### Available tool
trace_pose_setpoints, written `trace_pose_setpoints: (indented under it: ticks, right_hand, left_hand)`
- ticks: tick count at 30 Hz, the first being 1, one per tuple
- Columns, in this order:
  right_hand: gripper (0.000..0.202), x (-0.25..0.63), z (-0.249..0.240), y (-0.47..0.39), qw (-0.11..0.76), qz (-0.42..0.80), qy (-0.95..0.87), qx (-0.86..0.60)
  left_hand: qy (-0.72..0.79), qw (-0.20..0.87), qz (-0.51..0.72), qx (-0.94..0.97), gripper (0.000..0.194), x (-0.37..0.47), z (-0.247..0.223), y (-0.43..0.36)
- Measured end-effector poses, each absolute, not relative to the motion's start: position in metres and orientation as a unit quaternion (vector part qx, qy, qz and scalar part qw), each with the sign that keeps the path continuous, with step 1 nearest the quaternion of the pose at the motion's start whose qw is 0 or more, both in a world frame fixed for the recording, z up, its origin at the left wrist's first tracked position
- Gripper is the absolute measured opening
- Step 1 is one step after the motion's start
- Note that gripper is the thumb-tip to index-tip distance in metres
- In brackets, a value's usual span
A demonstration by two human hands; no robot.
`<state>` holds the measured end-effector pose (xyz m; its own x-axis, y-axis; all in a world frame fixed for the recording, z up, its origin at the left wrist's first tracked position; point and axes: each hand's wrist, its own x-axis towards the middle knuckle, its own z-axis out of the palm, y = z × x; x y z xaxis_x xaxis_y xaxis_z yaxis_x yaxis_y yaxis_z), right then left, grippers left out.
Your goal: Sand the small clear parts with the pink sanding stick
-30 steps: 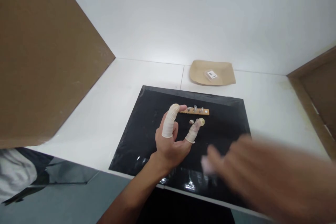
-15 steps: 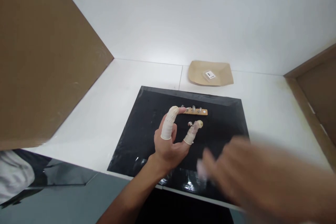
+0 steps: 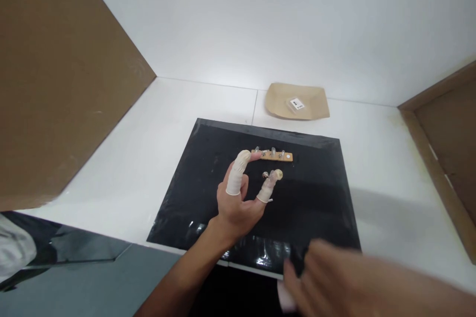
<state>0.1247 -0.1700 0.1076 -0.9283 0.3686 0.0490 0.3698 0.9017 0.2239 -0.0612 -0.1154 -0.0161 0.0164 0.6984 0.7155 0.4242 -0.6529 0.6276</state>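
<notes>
My left hand point(image 3: 240, 203) is over the black mat, thumb and index finger spread apart. White ribbed finger cots point(image 3: 234, 181) cover both. A small clear piece point(image 3: 271, 177) lies against the thumb tip, beside a tiny shiny round bit point(image 3: 265, 175); I cannot tell if it is stuck there. Another finger reaches to a narrow wooden strip point(image 3: 285, 156), which carries several small clear pieces point(image 3: 273, 152). My right hand point(image 3: 320, 277), smeared by motion, is at the mat's lower right edge. Something pale shows at its thumb, too blurred to make out.
The black mat point(image 3: 312, 198) lies on a white table point(image 3: 174, 109). Behind it sits a brown paper tray point(image 3: 320, 104) with a small labelled clear box point(image 3: 295, 104). Brown panels point(image 3: 74, 59) stand at the sides. Light cloth point(image 3: 17, 242) shows at the lower left.
My right hand has moved down toward the front edge of the table. My left hand keeps its pose by the wooden strip. The view has shifted slightly.
</notes>
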Motion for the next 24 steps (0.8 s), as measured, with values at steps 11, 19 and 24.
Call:
trace_pose_setpoints:
  ticks: [11, 19, 24]
  right_hand:
    - [0.008, 0.132, 0.087, -0.168, -0.004, -0.070, -0.988, -0.136]
    - [0.016, 0.130, 0.072, -0.172, 0.012, -0.050, -0.991, -0.123]
    - [0.020, 0.139, 0.077, -0.163, 0.052, -0.160, -0.969, -0.184]
  left_hand:
    - [0.413, 0.120, 0.555, 0.712, 0.076, -0.064, -0.043, -0.118]
    - [0.388, 0.099, 0.550, 0.733, 0.074, -0.064, -0.055, -0.119]
    - [0.382, 0.107, 0.560, 0.727, 0.074, -0.064, -0.058, -0.118]
